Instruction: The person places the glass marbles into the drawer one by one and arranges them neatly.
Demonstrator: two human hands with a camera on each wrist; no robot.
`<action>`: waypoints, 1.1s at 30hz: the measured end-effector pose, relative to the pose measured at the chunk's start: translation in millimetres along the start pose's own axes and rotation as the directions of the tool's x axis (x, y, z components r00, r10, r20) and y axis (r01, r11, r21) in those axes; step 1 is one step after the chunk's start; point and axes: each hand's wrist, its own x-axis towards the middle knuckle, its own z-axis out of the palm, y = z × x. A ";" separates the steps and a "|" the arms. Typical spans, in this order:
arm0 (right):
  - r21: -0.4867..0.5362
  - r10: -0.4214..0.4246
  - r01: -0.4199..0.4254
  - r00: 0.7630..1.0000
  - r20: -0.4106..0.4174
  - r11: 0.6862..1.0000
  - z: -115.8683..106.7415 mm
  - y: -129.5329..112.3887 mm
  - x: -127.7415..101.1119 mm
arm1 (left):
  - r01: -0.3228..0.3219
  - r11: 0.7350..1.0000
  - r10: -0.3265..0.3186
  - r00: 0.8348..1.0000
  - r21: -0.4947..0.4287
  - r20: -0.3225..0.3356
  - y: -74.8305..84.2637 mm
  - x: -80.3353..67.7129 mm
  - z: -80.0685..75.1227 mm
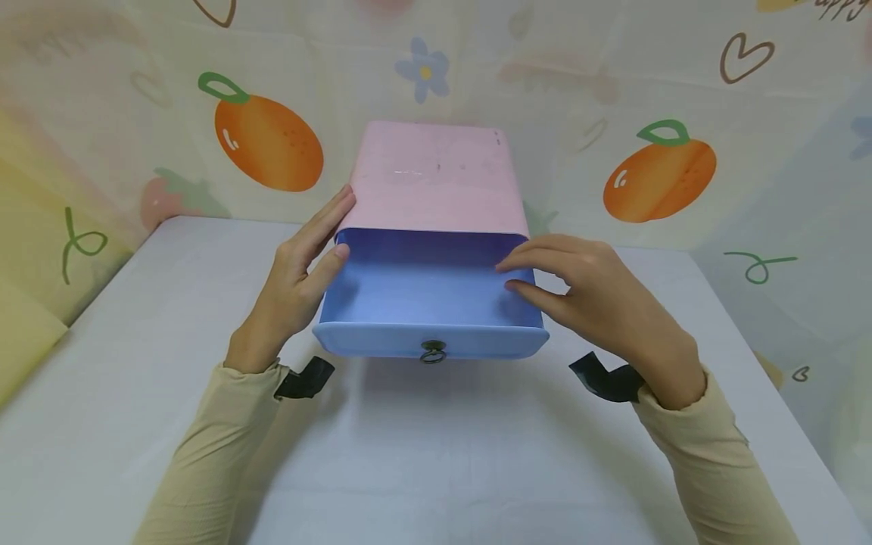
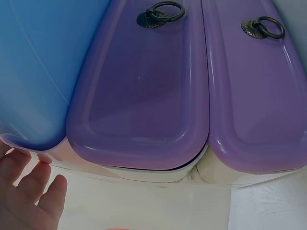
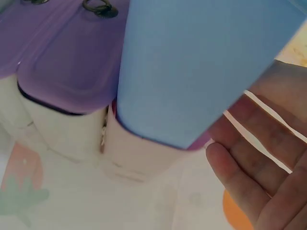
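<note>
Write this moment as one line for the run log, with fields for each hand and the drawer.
left hand: open, touches blue drawer left side | right hand: open, fingers on right wall | drawer: pulled out of pink cabinet, empty | ring pull: untouched

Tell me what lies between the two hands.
In the head view, the pulled-out blue drawer sits between the left hand and the right hand; both hands touch its sides.

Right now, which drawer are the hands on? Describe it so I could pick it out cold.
On the white table, against the fruit-print backdrop, stands a pink-topped drawer cabinet. The blue drawer is its top one, pulled out toward the person, with the left hand and right hand at its sides. Unlike the purple drawers below, it is blue, open and empty.
</note>
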 end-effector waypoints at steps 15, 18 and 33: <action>-0.013 0.075 -0.076 0.994 -0.076 0.997 -6.8 4.8 -25.6 | 0.004 1.000 -0.004 1.000 -0.009 -0.011 -1.7 -0.3 1.1; -0.025 0.103 -0.105 0.992 -0.076 0.994 -7.7 4.6 -31.0 | -0.011 1.000 0.011 1.000 -0.017 -0.014 -2.5 -0.1 1.0; 0.008 0.136 -0.136 0.983 -0.125 0.991 -5.1 15.9 -57.5 | -0.008 1.000 0.008 1.000 -0.006 -0.011 -1.9 -0.2 0.5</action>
